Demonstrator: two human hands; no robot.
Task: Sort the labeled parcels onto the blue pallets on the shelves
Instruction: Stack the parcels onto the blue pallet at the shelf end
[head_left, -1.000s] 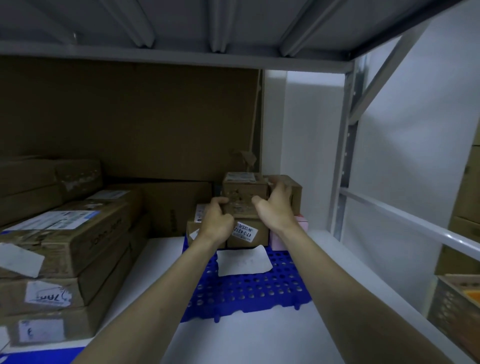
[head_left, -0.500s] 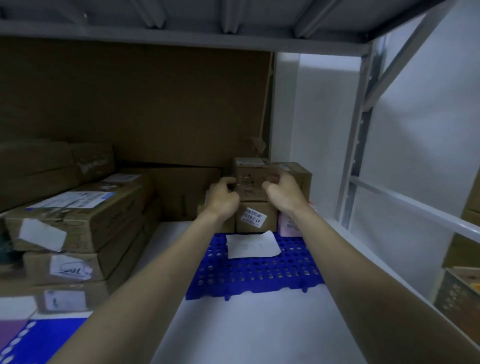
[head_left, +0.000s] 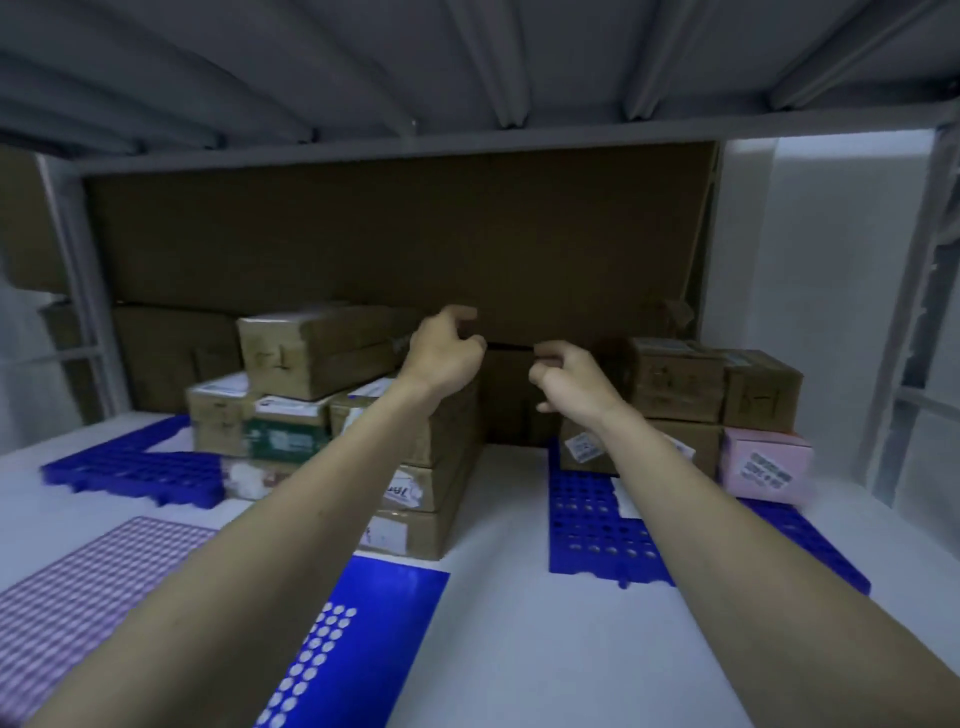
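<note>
Two bare forearms reach forward from the lower corners of the frame, converging toward the centre. The left hand (head_left: 445, 352) is raised slightly higher, its wrist bent, fingers loosely curled with the thumb side up, gripping nothing. The right hand (head_left: 570, 378) sits just beside it, a small gap between them, its fingers likewise curled inward and empty. Both hands hang in the air, touching nothing.

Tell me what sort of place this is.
Most likely a parcel storeroom or small warehouse: a metal shelf holds stacked cardboard boxes with shipping labels, a pink labelled parcel, and blue perforated pallets.
</note>
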